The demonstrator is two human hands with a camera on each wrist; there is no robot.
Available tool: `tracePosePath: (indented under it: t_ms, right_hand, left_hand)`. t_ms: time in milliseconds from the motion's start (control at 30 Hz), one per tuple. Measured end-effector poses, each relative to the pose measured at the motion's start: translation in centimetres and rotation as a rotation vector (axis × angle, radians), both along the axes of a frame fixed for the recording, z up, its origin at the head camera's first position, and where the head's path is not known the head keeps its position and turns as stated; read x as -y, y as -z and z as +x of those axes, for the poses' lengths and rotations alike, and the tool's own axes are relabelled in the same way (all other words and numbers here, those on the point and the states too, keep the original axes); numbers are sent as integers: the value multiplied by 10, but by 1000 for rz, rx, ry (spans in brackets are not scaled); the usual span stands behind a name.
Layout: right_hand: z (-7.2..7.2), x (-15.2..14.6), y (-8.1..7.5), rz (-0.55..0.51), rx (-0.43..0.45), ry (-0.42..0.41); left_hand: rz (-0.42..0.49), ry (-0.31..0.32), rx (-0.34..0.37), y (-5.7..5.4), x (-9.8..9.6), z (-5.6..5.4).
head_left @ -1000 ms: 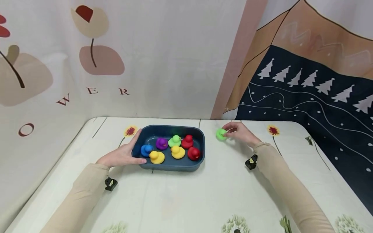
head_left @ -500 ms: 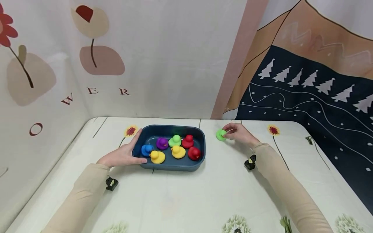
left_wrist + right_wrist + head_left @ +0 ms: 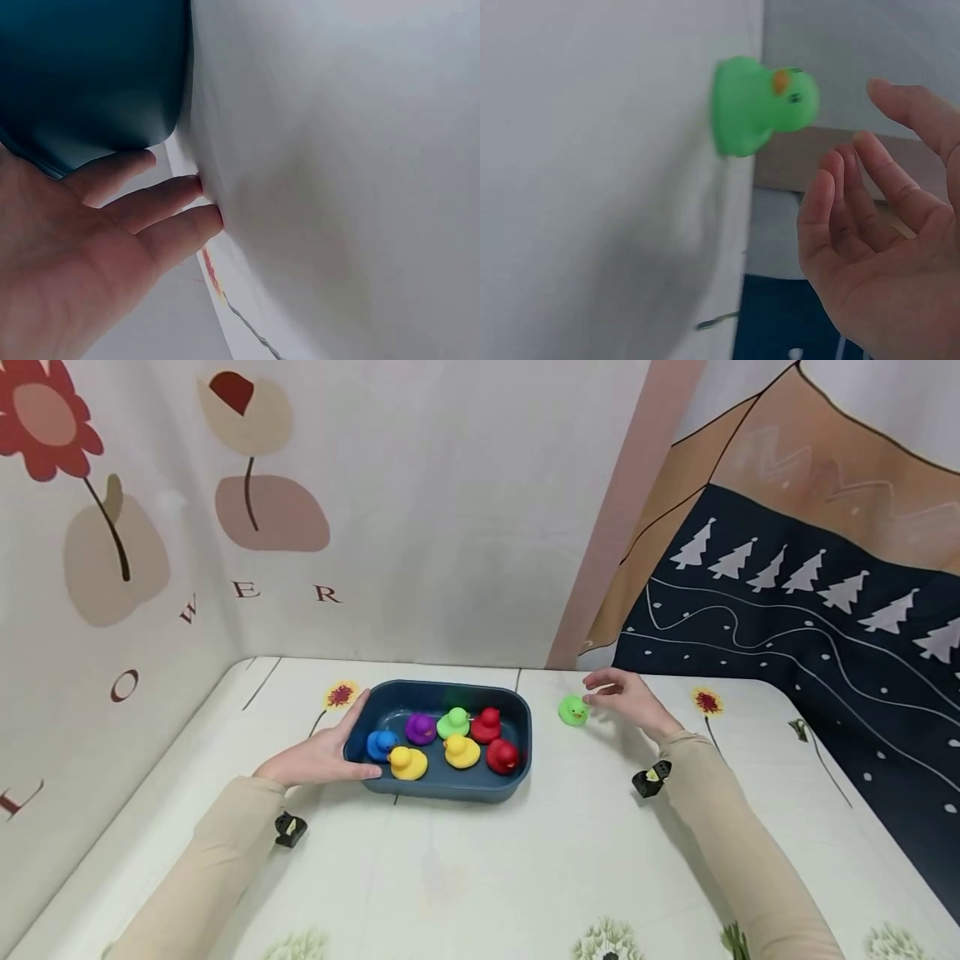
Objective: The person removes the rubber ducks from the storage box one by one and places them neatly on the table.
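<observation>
My left hand [image 3: 318, 758] rests against the left end of a dark blue tub [image 3: 450, 792], its thumb along the front rim. In the left wrist view the fingers [image 3: 161, 202] are spread and fairly straight beside the tub wall. A green rubber duck [image 3: 573, 711] stands upright on the table right of the tub, facing me. My right hand [image 3: 626, 700] hovers just right of it, thumb and fingers parted. In the right wrist view a gap shows between the fingertips and the green duck [image 3: 761, 106].
Inside the tub are a blue duck [image 3: 382, 745], a purple duck [image 3: 421, 728], another green duck [image 3: 453, 723], yellow ducks [image 3: 461, 752] and red ducks [image 3: 502, 757]. A flower-patterned cloth [image 3: 465, 877] covers the table. Printed curtains [image 3: 450, 527] hang along the back.
My right hand has let go of the green duck and drawn slightly up and right. The duck now faces the front. The left hand stays at the tub; the view has shifted slightly left.
</observation>
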State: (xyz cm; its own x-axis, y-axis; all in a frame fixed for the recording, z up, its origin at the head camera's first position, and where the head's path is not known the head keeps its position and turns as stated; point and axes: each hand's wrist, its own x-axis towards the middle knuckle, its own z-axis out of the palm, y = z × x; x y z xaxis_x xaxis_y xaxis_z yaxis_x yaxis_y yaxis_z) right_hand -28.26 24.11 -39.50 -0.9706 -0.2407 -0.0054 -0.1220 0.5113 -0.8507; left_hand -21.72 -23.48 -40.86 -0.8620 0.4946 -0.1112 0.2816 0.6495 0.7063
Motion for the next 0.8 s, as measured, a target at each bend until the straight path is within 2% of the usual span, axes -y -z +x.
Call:
tracePosePath:
  t_ms: [167, 300, 600, 800]
  right_hand:
    - [5, 4, -13, -21, -24, 8]
    - [11, 10, -17, -50, -29, -29]
    - [23, 28, -15, -75, -60, -124]
    - [30, 38, -15, -89, -84, -176]
  left_hand:
    - [-10, 2, -14, -3, 0, 0]
    - [-11, 4, -20, -3, 0, 1]
    - [16, 14, -7, -1, 0, 1]
    - [1, 14, -24, 0, 0, 1]
